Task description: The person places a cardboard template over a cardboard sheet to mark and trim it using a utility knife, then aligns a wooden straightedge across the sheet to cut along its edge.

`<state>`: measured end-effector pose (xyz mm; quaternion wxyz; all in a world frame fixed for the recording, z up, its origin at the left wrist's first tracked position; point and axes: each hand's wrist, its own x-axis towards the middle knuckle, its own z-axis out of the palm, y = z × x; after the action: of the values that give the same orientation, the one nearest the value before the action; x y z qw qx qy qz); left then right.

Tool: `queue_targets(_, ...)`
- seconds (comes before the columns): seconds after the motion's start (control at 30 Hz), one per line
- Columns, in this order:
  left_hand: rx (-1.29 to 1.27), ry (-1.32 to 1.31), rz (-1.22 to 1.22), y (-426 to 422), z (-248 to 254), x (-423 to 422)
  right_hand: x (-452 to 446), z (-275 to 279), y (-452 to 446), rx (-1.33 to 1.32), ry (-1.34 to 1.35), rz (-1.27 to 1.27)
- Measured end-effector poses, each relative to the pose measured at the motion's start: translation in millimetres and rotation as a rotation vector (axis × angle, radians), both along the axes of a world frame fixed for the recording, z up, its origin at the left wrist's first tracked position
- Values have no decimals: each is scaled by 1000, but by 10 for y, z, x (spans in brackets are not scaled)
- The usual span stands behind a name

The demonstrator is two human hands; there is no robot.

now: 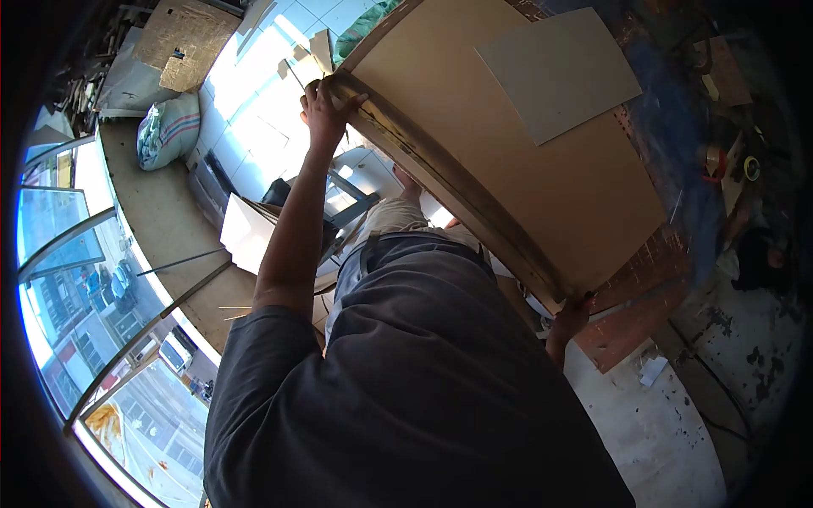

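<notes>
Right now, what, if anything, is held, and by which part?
A long dark-brown strip along the flat brown board: left hand at one end, right hand at the other. Whether they also grip the board is unclear.

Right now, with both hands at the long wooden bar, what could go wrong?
The gray sheet seems to lie loose on the brown board and might slide if that tilts. The left hand wraps one end of the wooden bar, so a splinter is possible. The right hand is partly hidden at the other end; if its grip is weak, that end could slip.
</notes>
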<state>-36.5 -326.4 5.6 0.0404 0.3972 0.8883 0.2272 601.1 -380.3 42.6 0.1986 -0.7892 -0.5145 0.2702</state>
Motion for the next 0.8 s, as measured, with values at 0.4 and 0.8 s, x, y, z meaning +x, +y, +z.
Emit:
queue_targets(0.4, 57, -23, -25, 19, -55, 4, 529, -543, -100, 13, -45, 35)
queue_targets(0.8, 60, -44, 7, 6, -44, 75, 298, -348, -49, -11, 124, -69)
